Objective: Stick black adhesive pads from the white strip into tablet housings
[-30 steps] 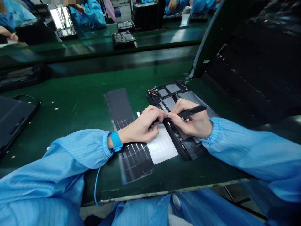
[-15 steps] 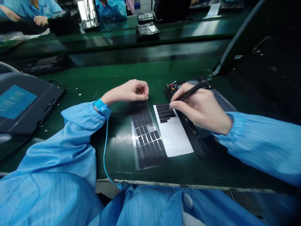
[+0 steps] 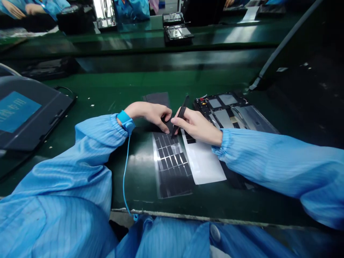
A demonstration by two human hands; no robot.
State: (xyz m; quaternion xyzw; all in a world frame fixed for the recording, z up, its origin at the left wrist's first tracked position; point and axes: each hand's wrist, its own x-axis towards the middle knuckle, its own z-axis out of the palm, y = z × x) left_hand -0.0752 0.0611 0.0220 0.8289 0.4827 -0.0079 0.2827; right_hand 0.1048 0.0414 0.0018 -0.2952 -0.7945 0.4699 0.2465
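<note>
My right hand (image 3: 197, 125) grips black tweezers (image 3: 182, 115), whose tips rest on a film sheet of black rectangular pads (image 3: 172, 165) on the bench. My left hand (image 3: 150, 114) lies just beyond, with its fingertips on the dark upper part of that sheet (image 3: 157, 99). Some of the sheet is hidden beneath both hands. To the right lies a white backing sheet (image 3: 202, 163) with a few black pads (image 3: 191, 139) partly under my right hand. Farther right, an opened tablet housing (image 3: 228, 111) lies face down, showing its metal-and-black inner frame.
A blue wrist strap (image 3: 124, 120) on my left wrist trails a blue cord (image 3: 124, 179) over the bench edge. A dark tablet case (image 3: 24, 111) lies at left, a large black panel (image 3: 303, 96) rises at right, and co-workers in blue sit beyond a far bench.
My left hand has come down onto the dark sheet. My right hand has moved left off the tablet housing, carrying the tweezers to the pad sheet, and the housing now shows more fully.
</note>
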